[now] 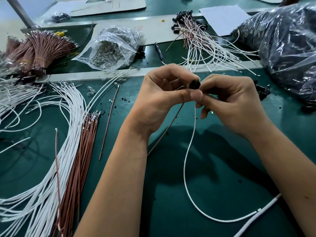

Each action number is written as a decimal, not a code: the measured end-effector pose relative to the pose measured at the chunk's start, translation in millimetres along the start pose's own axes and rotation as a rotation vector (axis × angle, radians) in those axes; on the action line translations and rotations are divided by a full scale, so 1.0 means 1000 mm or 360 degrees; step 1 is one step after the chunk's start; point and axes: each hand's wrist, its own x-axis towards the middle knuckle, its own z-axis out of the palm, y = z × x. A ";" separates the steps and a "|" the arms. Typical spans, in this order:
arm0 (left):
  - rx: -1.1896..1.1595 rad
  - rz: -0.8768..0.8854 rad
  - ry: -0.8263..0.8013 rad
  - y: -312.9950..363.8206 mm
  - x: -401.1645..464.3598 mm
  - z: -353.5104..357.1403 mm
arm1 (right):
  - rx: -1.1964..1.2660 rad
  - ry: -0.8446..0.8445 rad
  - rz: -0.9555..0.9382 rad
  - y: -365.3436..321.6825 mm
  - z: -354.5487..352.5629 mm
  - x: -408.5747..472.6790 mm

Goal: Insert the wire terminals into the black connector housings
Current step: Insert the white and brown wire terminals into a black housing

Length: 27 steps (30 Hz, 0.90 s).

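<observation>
Both hands (196, 94) are pinching the small round black plastic connector housing (194, 84), and the thin white wire (187, 152) is risking slipping out half-seated

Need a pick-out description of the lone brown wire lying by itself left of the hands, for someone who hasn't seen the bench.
Start at the green mat and find the left hand. Just left of its forearm one brown wire lies alone, running from a clear bulb near the metal rail down toward the viewer. Unlike the packed brown wires further left, it is separate, straight and touches no other wire.
</observation>
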 end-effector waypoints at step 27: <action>-0.0041 0.0047 -0.0027 -0.004 0.001 0.000 | -0.0241 0.0035 -0.0097 0.006 -0.002 0.001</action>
